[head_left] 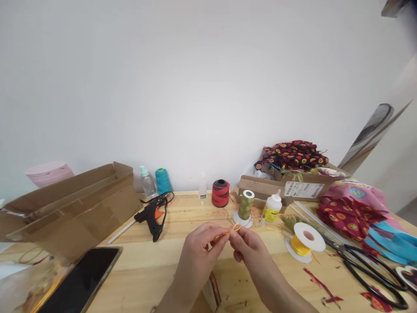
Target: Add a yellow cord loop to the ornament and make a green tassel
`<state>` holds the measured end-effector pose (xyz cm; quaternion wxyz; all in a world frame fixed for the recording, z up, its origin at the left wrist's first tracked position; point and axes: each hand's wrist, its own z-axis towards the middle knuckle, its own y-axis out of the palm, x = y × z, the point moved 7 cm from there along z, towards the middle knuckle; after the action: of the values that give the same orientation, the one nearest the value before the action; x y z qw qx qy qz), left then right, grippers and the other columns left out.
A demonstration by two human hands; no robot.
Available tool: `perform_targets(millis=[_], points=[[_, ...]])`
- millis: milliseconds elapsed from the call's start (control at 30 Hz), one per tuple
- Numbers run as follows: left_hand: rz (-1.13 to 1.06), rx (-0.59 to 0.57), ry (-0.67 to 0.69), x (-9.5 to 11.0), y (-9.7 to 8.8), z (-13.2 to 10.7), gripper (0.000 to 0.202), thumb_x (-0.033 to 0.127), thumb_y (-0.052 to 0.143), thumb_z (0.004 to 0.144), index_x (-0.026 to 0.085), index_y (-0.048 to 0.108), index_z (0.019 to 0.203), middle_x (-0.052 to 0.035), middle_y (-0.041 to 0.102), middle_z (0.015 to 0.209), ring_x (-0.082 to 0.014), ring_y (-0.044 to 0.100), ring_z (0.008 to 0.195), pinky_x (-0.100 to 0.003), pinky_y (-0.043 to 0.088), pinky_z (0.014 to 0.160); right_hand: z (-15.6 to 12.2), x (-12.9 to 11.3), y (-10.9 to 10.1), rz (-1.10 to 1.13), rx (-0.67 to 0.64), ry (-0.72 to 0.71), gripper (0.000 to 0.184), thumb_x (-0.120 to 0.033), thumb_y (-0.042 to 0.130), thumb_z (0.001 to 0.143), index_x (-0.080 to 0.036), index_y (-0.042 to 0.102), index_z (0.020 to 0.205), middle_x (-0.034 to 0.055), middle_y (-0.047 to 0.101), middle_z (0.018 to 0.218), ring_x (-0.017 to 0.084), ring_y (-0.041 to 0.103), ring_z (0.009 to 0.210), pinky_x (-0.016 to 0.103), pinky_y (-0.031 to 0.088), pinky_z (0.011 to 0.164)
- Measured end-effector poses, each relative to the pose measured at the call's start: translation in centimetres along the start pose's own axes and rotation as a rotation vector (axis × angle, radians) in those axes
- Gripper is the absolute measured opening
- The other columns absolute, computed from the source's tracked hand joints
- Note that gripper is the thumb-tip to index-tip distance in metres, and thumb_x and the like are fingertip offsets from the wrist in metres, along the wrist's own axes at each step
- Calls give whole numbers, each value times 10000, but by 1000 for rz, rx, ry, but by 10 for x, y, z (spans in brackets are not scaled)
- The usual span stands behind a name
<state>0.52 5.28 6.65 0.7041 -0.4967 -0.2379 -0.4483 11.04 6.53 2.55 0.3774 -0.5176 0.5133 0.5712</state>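
Note:
A thin yellow cord (237,226) forms a small loop between my hands, above the middle of the wooden table. My left hand (206,245) pinches it between thumb and fingertips. From the other side, my right hand (246,248) grips the cord close to the loop, its fingertips almost touching those of the left. To the right of my hands stands a white spool of yellow cord (300,247). Behind them are a spool of olive thread (246,206) and a glue bottle with a yellow label (272,208). Part of the cord is hidden by my fingers.
A long cardboard box (87,208), a black phone (83,276) and a glue gun (153,217) lie to the left. Black-handled scissors (368,269), red fabric scraps (322,284) and patterned cloth (348,213) are on the right. Red thread (220,193) stands near the wall.

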Motion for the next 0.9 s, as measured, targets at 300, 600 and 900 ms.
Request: perform_targets(millis=[300, 600, 900], points=[[-64, 171, 32, 9, -9, -7, 86, 217, 560, 700, 238, 641, 720, -25, 619, 699, -166, 526, 665, -240, 391, 638, -9, -13, 2, 55, 123, -110, 280, -431, 582, 650, -180, 465, 614, -67, 359, 510, 68, 293, 436, 194, 248, 415], [-169, 176, -124, -8, -5, -10, 92, 266, 549, 705, 209, 620, 696, -16, 624, 699, -153, 549, 637, -223, 425, 605, -10, -15, 7, 38, 171, -209, 236, -388, 570, 686, -168, 494, 645, -15, 492, 608, 127, 462, 607, 227, 392, 590], [-96, 100, -93, -4, -3, -2, 108, 254, 517, 723, 195, 579, 656, 1, 556, 623, -137, 486, 595, -216, 370, 574, -2, -16, -6, -165, 137, -294, 215, -342, 574, 703, -143, 581, 621, 16, 535, 626, 147, 469, 626, 255, 382, 595]])
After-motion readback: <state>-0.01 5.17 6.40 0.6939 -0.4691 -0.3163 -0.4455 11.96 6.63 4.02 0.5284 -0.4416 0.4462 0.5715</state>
